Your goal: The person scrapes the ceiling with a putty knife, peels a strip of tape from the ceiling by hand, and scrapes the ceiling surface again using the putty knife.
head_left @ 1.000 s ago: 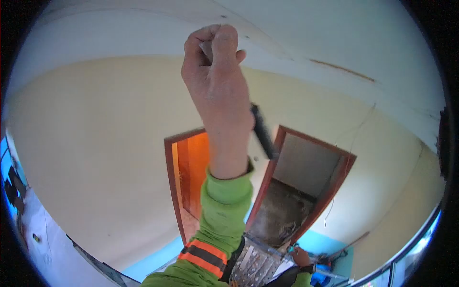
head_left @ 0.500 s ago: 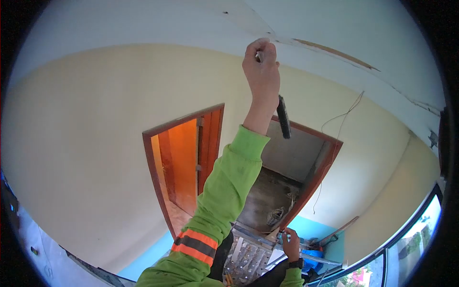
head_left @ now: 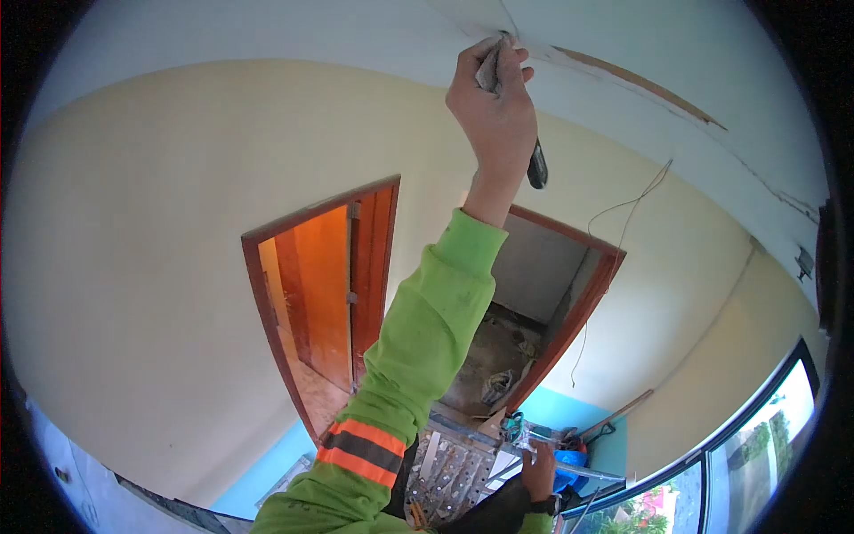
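The dark-handled tool (head_left: 538,166) is up by the ceiling (head_left: 623,31), the left hand (head_left: 492,116) clamped on it. Well below, the right hand (head_left: 539,472) (its grip I cannot tell) is beside something blue (head_left: 567,468).

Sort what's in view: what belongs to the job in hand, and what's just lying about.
In the job, it seems:
- left hand, raised
- dark-handled tool, in its grip
- ceiling, just above it

Apparently just about:
- pole, low at the right
- blue thing, too unclear to name
- wire, hanging
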Demonstrator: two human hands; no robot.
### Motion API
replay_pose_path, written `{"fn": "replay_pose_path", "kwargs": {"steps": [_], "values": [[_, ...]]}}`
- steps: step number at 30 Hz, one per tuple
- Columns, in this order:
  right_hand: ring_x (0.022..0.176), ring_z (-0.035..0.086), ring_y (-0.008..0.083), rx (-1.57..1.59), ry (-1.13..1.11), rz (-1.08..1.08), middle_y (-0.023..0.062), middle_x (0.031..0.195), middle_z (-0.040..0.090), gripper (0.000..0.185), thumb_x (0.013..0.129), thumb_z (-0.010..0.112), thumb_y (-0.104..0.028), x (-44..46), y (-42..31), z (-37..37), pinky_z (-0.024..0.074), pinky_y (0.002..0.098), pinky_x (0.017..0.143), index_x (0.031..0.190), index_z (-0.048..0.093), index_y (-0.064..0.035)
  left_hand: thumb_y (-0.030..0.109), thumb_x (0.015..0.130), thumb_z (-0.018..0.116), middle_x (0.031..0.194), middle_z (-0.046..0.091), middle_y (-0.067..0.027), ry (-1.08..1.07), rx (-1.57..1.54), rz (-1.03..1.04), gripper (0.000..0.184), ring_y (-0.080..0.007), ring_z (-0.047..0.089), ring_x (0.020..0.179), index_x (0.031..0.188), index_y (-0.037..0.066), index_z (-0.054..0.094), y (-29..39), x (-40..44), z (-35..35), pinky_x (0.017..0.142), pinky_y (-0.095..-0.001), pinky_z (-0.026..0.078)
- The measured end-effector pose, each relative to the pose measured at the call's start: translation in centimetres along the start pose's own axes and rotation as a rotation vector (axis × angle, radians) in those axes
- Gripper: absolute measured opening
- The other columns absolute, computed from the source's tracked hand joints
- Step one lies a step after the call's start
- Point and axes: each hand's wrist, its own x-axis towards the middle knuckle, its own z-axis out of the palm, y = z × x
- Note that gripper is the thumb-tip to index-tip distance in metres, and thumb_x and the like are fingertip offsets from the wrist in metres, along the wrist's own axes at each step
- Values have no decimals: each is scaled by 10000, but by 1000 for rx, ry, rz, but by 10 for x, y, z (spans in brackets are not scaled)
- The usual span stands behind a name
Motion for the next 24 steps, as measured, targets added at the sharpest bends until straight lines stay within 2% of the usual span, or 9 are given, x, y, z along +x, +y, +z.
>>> {"fn": "replay_pose_path", "kwargs": {"steps": [2,4,5,16,19,20,22,23,24], "values": [[906,614,385,83,-1,77,184,955,656,188,849,632,-105,-14,4,-3,484,456,809,1002,637,4,30,958,517,981,650,-175,-25,66,56,158,-191,680,889,1054,-94,539,-11,0,-2,722,-284,612],[921,613,387,94,0,152,188,960,656,194,850,631,-124,-18,0,-7,487,460,817,1000,645,-3,31,962,518,966,648,-168,-37,148,225,154,-186,678,871,1053,-93,533,-20,1,-3,712,-284,613],[935,612,389,99,0,219,191,966,655,200,851,630,-143,-19,-2,-10,491,463,825,998,652,-9,31,962,518,966,648,-168,-36,147,223,154,-186,678,871,1053,-93,533,-22,3,-3,712,-284,613],[879,625,390,66,19,187,178,920,655,206,849,639,-135,-23,3,-11,502,462,765,1014,642,-11,-6,934,541,891,640,-142,-47,300,394,96,-167,677,767,992,-82,541,-37,15,-8,679,-271,607],[825,634,354,60,61,189,161,860,666,165,855,634,-122,-20,-2,-10,496,439,744,971,651,-5,7,928,548,878,637,-147,-18,368,425,100,-176,678,722,963,-87,548,-34,17,-9,654,-276,603],[824,636,352,51,64,181,162,863,667,165,855,637,-120,-20,-4,-10,498,438,742,971,651,-4,7,928,548,878,637,-147,-19,370,424,100,-176,678,722,963,-87,548,-30,16,-8,654,-276,603],[824,639,350,42,67,174,164,866,669,165,854,639,-119,-21,-2,-9,500,437,739,971,650,-3,25,926,550,865,626,-145,-39,247,131,110,-200,665,657,939,-84,550,-21,11,-5,624,-302,596],[851,631,370,60,38,179,173,892,659,182,852,637,-126,-21,0,-8,500,452,748,991,643,-8,25,926,550,865,626,-145,-38,246,130,110,-200,665,657,939,-84,550,-17,10,-2,624,-302,596],[878,624,390,78,10,183,182,918,649,201,850,634,-134,-21,2,-7,501,466,757,1011,637,-13,34,935,529,801,620,-150,-1,40,6,121,-218,654,663,938,-85,548,-13,8,2,632,-316,575]]}}
